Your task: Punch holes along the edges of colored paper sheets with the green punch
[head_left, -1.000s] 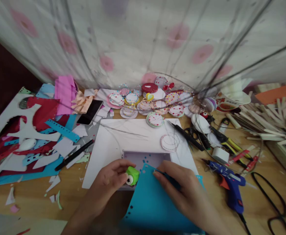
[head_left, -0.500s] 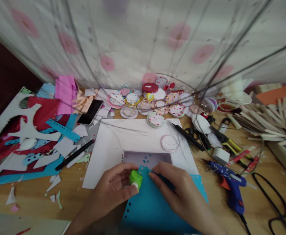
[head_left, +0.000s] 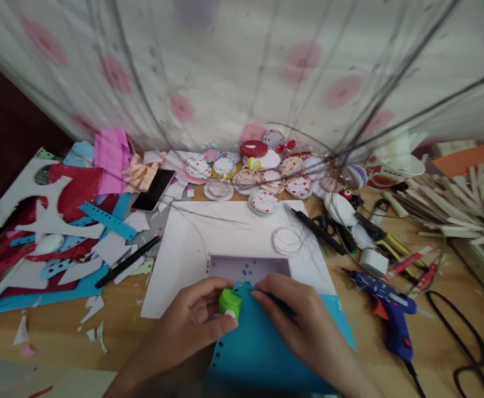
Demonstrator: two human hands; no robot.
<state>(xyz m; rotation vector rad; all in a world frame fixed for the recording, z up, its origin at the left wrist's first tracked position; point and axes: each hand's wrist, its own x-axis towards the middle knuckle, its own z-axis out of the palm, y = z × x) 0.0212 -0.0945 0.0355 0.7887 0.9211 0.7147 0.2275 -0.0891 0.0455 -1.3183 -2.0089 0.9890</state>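
Head view, items by position.

- Left hand (head_left: 192, 318): fingers curled, part closed, around a small green craft punch (head_left: 229, 303); thumb at its white button.
- Right hand (head_left: 304, 320): thumb and forefinger pinched together on a blue sheet (head_left: 262, 354), other fingers folded in.
- Blue sheet: below and between both hands, its far left corner at the punch. Whether that edge sits inside the slot cannot be told.
- Condition of the sheet: a short row of cut-outs on the left edge, nearer the wearer than the punch, and more at the far corner. The broad middle is whole; the stretch of edge beside the left hand is partly hidden. Punching appears partway along, judged from these marks; how much edge is left cannot be told.
- Shallow lilac box (head_left: 281, 268): just beyond both hands, holding loose blue bits (head_left: 247, 271).
- White sheet (head_left: 184, 237): around the box, ahead of both hands.
- Layered paper discs (head_left: 263, 203): farther out, one at the white sheet's far edge.
- Left of the left hand: black pen (head_left: 128, 261), phone (head_left: 153, 189), blue perforated strip (head_left: 108, 219) among scraps.
- Right of the right hand: blue glue gun (head_left: 391, 320), on the wooden counter (head_left: 130, 342); scissors (head_left: 325, 224) farther out.
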